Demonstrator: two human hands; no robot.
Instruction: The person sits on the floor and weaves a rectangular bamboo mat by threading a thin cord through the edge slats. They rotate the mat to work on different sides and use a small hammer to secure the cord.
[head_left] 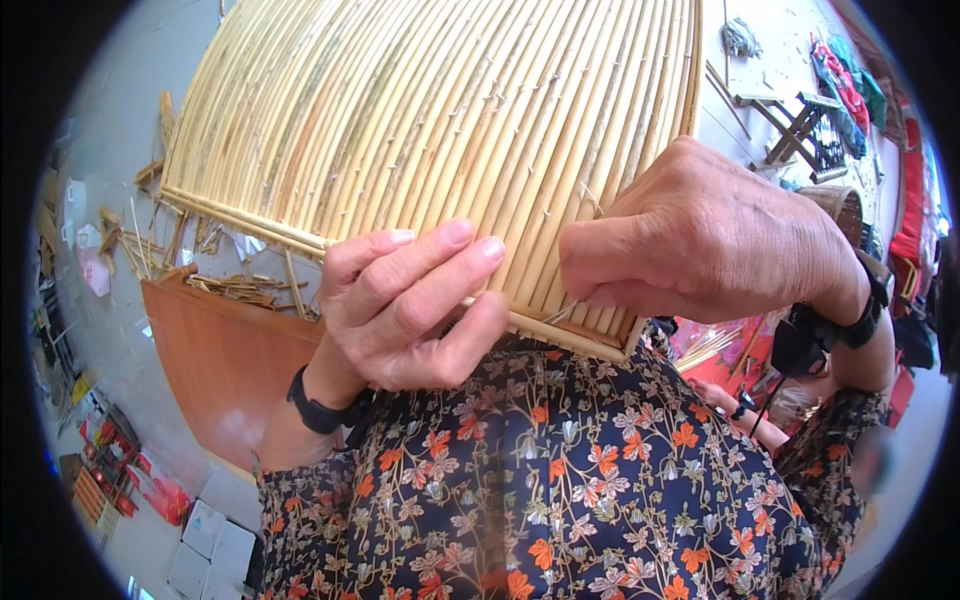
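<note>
Over a flowered shirt: slatted cane panel, gripped at its near edge.
We see the left hand clamped on that edge and, apart from it, the right hand closed on a thin strip by the panel's near right corner.

Slatted panel: smooth, faintly glossy cane-like rods seen. Below panel's left edge, smooth wood-look board noted; beneath panel, cloth garment seen.

Bright light, curved edges, dark rim
</note>
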